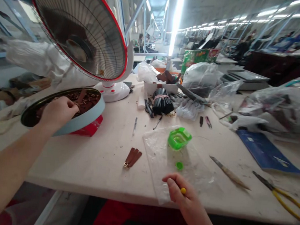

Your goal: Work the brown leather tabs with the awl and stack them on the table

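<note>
My left hand (58, 112) reaches into a round light-blue tin (87, 119) full of small brown leather pieces, fingers curled down onto them; what they hold is hidden. My right hand (178, 191) rests at the near table edge on a clear plastic sheet (199, 172), fingers pinched on a thin tool with a yellow tip (183, 190). Just beyond it stand a small green container (179, 138) and a green cap (179, 165). A few brown leather strips (133, 157) lie between the hands.
A dish heater with a red rim (81, 27) stands behind the tin. A bundle of black strips (162, 103), plastic bags (202, 76), a blue notebook (265, 152), a knife-like tool (228, 172) and yellow-handled pliers (281, 195) lie on the table. People work at benches far behind.
</note>
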`<state>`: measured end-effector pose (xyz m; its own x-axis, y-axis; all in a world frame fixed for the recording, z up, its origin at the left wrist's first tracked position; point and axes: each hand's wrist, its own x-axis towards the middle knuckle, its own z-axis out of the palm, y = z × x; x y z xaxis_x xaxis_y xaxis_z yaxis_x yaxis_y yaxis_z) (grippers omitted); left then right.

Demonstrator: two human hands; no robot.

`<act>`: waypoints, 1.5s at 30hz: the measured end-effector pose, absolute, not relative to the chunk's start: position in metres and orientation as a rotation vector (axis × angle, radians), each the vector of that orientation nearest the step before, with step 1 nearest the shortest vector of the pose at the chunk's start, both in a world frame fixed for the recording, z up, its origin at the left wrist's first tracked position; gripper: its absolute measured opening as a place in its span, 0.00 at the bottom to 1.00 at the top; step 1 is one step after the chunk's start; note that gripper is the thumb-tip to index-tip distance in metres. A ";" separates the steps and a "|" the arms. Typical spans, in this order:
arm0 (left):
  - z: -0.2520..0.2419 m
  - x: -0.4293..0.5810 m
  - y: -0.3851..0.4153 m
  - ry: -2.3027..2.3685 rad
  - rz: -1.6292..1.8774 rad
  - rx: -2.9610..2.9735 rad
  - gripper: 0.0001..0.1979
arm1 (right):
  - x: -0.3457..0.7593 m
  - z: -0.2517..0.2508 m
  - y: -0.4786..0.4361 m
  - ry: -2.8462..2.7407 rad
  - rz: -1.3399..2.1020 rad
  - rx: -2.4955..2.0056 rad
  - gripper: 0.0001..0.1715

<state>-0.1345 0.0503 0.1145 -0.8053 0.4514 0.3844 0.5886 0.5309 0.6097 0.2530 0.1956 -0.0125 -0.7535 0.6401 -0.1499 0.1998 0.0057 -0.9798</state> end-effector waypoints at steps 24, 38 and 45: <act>0.028 0.190 0.109 -2.842 -2.692 -1.430 0.05 | 0.296 -0.007 0.205 -1.326 2.222 -0.757 0.16; 0.019 0.183 0.109 -2.631 -3.205 -1.326 0.14 | 0.294 -0.008 0.192 -1.029 2.424 -0.724 0.16; 0.017 0.178 0.107 -2.659 -3.050 -1.340 0.14 | 0.294 -0.003 0.185 -1.525 1.844 -0.802 0.14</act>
<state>0.1783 0.1071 0.0173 -0.2929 0.9257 -0.2393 -0.3632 0.1238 0.9234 0.2944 0.1853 -0.0027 -0.6316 0.7720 -0.0715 -0.0748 -0.1524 -0.9855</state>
